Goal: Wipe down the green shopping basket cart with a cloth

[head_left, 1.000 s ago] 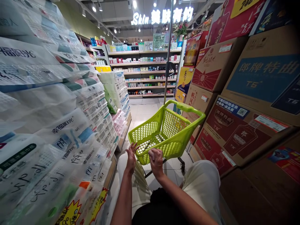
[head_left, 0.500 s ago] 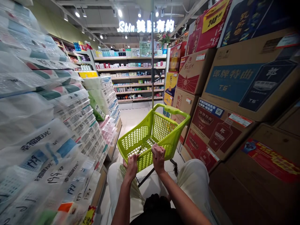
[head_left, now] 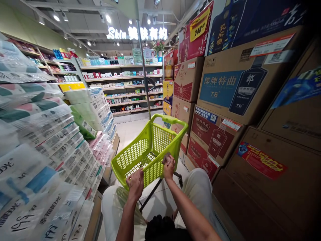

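A lime-green shopping cart (head_left: pixel 152 174) with latticed plastic walls stands in front of my knees, its basket holding nothing that I can see. My left hand (head_left: pixel 135 183) is closed over the cart's near top rim, toward its left corner. Against the near side wall, farther right, my right hand (head_left: pixel 170 166) pinches a small, crumpled grey-brown cloth (head_left: pixel 166 158). Cloth and fingers press at the upper part of the green wall. The cart's handle (head_left: pixel 169 119) is at the far right, away from both hands.
Wrapped tissue packs (head_left: pixel 57 137) are stacked along the left. Cardboard liquor cartons (head_left: pixel 225 83) rise on the right. A metal pole (head_left: pixel 144 63) stands behind the cart, and shelves of small boxed goods (head_left: pixel 122 83) line the back. Pale floor tiles (head_left: pixel 132 125) run between.
My view has turned right, so the surroundings shift left. My right hand has slid rightward along the cart's side wall, and the cloth shows more. The left hand stays on the rim.
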A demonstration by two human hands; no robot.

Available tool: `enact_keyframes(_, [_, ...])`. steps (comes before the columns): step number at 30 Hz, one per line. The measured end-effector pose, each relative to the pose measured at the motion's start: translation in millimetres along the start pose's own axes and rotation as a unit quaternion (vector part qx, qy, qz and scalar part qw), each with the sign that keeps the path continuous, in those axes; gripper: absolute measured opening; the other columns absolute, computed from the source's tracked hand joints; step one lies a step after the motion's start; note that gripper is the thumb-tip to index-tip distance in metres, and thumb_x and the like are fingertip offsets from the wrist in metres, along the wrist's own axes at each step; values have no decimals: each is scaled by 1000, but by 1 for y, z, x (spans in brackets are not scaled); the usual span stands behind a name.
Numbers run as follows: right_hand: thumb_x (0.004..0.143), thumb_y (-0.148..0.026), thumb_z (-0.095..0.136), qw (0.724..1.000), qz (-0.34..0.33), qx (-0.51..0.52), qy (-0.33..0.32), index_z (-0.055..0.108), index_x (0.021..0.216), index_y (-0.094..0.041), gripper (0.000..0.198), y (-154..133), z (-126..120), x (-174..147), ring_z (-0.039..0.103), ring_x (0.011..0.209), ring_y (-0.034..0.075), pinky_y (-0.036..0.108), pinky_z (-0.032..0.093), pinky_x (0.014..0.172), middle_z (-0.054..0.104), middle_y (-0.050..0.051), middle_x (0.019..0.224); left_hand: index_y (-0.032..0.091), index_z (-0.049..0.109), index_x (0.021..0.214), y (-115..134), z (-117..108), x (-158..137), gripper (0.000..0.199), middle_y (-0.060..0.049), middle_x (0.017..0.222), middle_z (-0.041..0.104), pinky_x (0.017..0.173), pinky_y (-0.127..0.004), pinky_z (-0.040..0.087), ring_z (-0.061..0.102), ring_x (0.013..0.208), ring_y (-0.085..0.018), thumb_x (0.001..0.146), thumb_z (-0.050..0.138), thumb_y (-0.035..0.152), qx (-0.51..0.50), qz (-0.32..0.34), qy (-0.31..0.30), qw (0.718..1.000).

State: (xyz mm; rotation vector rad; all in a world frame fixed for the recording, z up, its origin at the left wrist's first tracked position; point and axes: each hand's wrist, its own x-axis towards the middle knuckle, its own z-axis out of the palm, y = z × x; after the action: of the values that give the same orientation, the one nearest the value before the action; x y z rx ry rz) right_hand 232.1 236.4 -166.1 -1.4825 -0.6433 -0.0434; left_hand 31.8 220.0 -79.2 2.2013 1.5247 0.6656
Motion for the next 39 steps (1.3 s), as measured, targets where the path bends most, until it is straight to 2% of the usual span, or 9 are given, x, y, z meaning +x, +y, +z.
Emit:
enact_keyframes(5, [87, -32, 47, 999, -9, 17, 45, 54, 120, -22, 35, 5, 3, 29, 52, 115, 27, 42, 41, 103, 57, 14, 122, 27, 64, 127, -7, 6, -1, 55, -9, 131, 68, 109, -53, 32, 57, 122, -27, 102, 19, 46, 8, 30, 22, 999])
enact_keyframes(11, [85, -33, 48, 996, 27, 7, 79, 56, 114, -20, 33, 22, -5, 51, 55, 106, 26, 43, 45, 95, 61, 11, 106, 27, 65, 126, -13, 13, 0, 53, -9, 127, 70, 108, -51, 32, 58, 117, -26, 102, 22, 46, 22, 51, 50, 997])
enact_keyframes(16, [84, -29, 47, 999, -5, -1, 40, 54, 121, -20, 39, 18, -16, 79, 52, 117, 27, 42, 43, 99, 56, 16, 124, 25, 65, 125, -9, 18, 2, 52, -10, 127, 69, 108, -51, 31, 57, 120, -28, 102, 22, 43, 55, 43, 67, 995])
enact_keyframes(20, [77, -22, 48, 998, 48, -39, -6, 52, 124, -17, 48, 24, -29, 78, 55, 112, 28, 42, 45, 96, 58, 16, 119, 24, 63, 126, -5, 15, 1, 52, -10, 127, 68, 108, -52, 30, 56, 120, -28, 103, 21, 43, 69, 51, 50, 995])
enact_keyframes(22, [77, -21, 49, 998, 30, -45, -16, 52, 124, -19, 48, 22, -34, 83, 55, 113, 27, 42, 44, 98, 59, 15, 119, 24, 63, 126, -4, 13, -1, 52, -10, 127, 69, 108, -52, 30, 56, 121, -28, 103, 21, 43, 71, 53, 45, 995])
enact_keyframes(25, [81, -24, 47, 999, -39, -29, 19, 51, 124, -20, 43, 10, -36, 102, 50, 121, 26, 42, 41, 104, 57, 15, 128, 24, 63, 126, -3, 12, -1, 51, -10, 126, 69, 108, -51, 30, 56, 121, -28, 103, 22, 43, 72, 54, 46, 995])
enact_keyframes(27, [83, -24, 46, 998, -55, -16, 40, 50, 124, -19, 42, 5, -36, 113, 47, 126, 26, 43, 39, 108, 55, 16, 131, 24, 62, 127, -4, 13, 0, 51, -11, 127, 68, 108, -52, 29, 55, 121, -28, 103, 21, 43, 68, 53, 45, 995])
enact_keyframes(34, [76, -19, 48, 997, 79, -14, 21, 51, 120, -18, 43, 20, -42, 110, 53, 113, 27, 43, 43, 98, 58, 15, 121, 25, 61, 128, -10, 19, 6, 55, -10, 128, 68, 109, -53, 27, 54, 119, -28, 103, 17, 48, 73, 63, 42, 994])
enact_keyframes(39, [83, -19, 42, 998, 34, -43, 44, 47, 127, -14, 44, 0, -42, 145, 45, 124, 24, 38, 37, 104, 52, 18, 131, 24, 60, 130, -10, 17, 12, 54, -11, 130, 66, 109, -53, 27, 54, 121, -28, 103, 19, 47, 93, 72, 26, 993])
